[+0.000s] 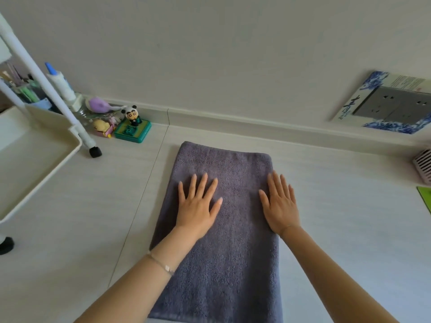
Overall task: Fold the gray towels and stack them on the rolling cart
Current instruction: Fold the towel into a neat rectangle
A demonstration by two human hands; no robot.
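1. Gray towel (233, 264) lies flat on the pale floor (93, 217) just below me, running toward the wall.
2. My left hand (198, 206) and right hand (279, 206) press on it, fingers straight and spread, holding nothing.
3. My cart (52, 172) stands apart at left; uneven pressing could bunch the cloth and skew the fold.

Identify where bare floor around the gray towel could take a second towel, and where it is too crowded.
Free: floor between gray towel and white vent on the right; floor between towel and cart tray on the left. Crowded: the far-left corner, with toys beside the cart leg.
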